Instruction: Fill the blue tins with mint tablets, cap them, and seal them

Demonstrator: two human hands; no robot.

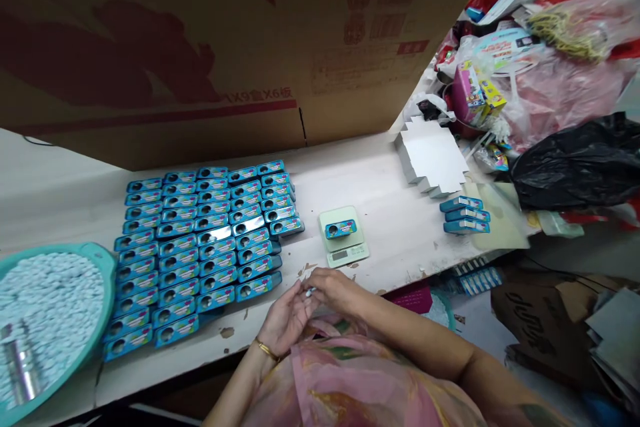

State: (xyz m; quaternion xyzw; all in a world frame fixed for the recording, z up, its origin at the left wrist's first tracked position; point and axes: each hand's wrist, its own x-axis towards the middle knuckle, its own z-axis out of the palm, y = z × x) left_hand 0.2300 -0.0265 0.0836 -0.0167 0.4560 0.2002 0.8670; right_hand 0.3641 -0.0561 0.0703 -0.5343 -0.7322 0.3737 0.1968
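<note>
My left hand (287, 320) is turned palm up in front of my body, fingers loosely spread. Against its fingertips, my right hand (333, 287) is closed, with a small pale blue pellet (309, 292) at its fingers. Just beyond my hands stands a pale green kitchen scale (351, 254) with a display at its near side. One blue printed tin (341, 229) rests on its platform. Left of the scale, many similar blue tins (215, 258) lie in packed rows, each showing a dark round spot at one end.
A turquoise basin (107, 267) full of pale blue pellets, with a metal cylinder (23, 367) on them, sits far left. A big cardboard box (300, 47) backs the table. To the right are stacked white card pieces (433, 153), three blue tins (467, 215) and piled plastic bags (575, 153).
</note>
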